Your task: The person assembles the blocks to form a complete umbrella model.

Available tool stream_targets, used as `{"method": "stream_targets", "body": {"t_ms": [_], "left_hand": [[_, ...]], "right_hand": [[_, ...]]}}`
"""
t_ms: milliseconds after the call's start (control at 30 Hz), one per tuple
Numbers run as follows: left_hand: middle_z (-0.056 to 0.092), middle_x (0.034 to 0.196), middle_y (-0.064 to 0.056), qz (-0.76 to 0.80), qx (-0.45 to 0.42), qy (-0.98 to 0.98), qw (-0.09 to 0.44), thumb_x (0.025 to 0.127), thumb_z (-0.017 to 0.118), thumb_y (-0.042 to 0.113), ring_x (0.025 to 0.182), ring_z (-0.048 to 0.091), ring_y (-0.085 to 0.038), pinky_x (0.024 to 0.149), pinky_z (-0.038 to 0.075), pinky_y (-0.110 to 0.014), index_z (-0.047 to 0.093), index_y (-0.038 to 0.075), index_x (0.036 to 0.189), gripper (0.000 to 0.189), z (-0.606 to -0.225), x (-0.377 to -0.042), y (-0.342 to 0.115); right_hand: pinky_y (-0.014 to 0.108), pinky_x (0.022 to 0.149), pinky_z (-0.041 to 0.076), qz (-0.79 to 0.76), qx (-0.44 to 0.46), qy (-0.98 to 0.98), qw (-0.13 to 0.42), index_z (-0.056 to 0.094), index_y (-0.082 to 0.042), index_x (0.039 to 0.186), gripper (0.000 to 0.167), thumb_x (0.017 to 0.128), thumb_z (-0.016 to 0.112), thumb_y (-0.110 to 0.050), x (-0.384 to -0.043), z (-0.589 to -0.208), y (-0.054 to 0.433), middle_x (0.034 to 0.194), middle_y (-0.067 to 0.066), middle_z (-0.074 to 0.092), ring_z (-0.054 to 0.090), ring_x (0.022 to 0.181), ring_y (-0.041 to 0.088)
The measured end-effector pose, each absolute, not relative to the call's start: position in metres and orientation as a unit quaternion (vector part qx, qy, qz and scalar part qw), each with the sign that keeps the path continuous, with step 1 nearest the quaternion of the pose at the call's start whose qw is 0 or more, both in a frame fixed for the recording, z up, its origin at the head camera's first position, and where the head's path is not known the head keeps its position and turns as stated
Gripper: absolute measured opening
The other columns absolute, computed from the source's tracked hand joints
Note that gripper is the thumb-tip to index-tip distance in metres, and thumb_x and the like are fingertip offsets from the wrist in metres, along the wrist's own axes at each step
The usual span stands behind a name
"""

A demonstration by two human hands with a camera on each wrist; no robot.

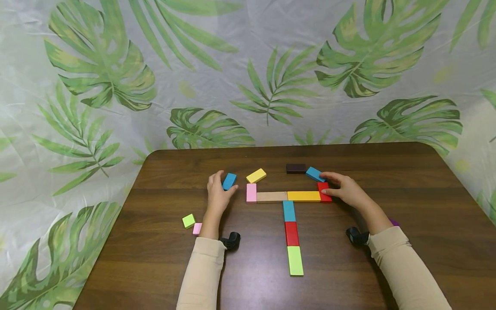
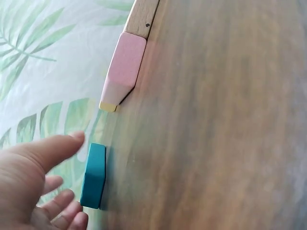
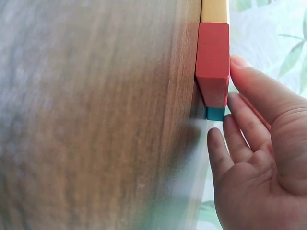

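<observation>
In the head view, several coloured blocks form a T on the table. Its bar runs from a pink block [image 1: 251,193] through a plain wood block [image 1: 272,197] and a yellow-orange block [image 1: 304,196] to a red block [image 1: 324,187]. The stem has a light blue block [image 1: 289,211], a red one [image 1: 292,234] and a lime one [image 1: 295,261]. My left hand [image 1: 218,194] is beside a blue block [image 2: 93,175], thumb and fingers apart. My right hand [image 1: 346,190] has its thumb at the bar's red end block and its fingers extended by another blue block [image 1: 315,174].
Behind the bar lie a pale yellow block [image 1: 256,175] and a dark brown block [image 1: 296,168]. A lime block [image 1: 188,221] and a pink block [image 1: 197,228] lie left of my left forearm. A purple piece [image 1: 394,222] shows beside my right wrist. A leaf-patterned curtain [image 1: 279,94] hangs behind the table.
</observation>
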State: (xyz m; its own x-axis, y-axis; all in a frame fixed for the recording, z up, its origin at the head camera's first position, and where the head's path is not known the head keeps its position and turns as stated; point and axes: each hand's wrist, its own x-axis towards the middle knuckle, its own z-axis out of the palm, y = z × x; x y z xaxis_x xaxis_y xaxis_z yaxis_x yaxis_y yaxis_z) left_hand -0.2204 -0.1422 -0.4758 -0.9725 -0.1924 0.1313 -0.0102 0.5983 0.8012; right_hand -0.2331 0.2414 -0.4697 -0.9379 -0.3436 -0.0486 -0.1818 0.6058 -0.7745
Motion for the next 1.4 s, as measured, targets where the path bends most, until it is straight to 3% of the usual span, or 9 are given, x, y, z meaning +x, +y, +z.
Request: {"method": "stream_targets", "body": {"t_ms": [300,567,1400], "left_hand": [[0.046,0.116,-0.019,-0.423,0.094,-0.896,0.100,0.075,0.073,0.014,0.110,0.039,-0.034,0.089,0.035,-0.043,0.050,-0.002,0.120,0.053,-0.485,-0.222,-0.147],[0.055,0.094,-0.018,-0.394,0.075,-0.905,0.141,0.072,0.074,0.012,0.092,0.051,-0.034,0.081,0.040,-0.042,0.062,-0.005,0.102,0.037,-0.485,-0.221,-0.148],[0.051,0.103,-0.015,-0.447,-0.002,-0.870,0.207,0.076,0.071,0.009,0.090,0.054,-0.027,0.079,0.045,-0.033,0.063,0.001,0.110,0.035,-0.461,-0.231,-0.118]], "right_hand": [[0.053,0.098,0.025,-0.424,-0.149,0.888,0.096,0.046,-0.004,0.129,0.053,0.083,0.065,-0.021,-0.233,-0.469,0.240,0.132,0.021,0.041,0.034,0.121,0.042],[0.053,0.097,0.026,-0.421,-0.149,0.890,0.094,0.045,-0.005,0.130,0.054,0.083,0.065,-0.024,-0.233,-0.470,0.241,0.132,0.021,0.040,0.034,0.121,0.043],[0.053,0.098,0.025,-0.424,-0.144,0.889,0.099,0.045,-0.006,0.130,0.054,0.083,0.065,-0.024,-0.233,-0.470,0.241,0.132,0.021,0.040,0.033,0.121,0.042]]}}
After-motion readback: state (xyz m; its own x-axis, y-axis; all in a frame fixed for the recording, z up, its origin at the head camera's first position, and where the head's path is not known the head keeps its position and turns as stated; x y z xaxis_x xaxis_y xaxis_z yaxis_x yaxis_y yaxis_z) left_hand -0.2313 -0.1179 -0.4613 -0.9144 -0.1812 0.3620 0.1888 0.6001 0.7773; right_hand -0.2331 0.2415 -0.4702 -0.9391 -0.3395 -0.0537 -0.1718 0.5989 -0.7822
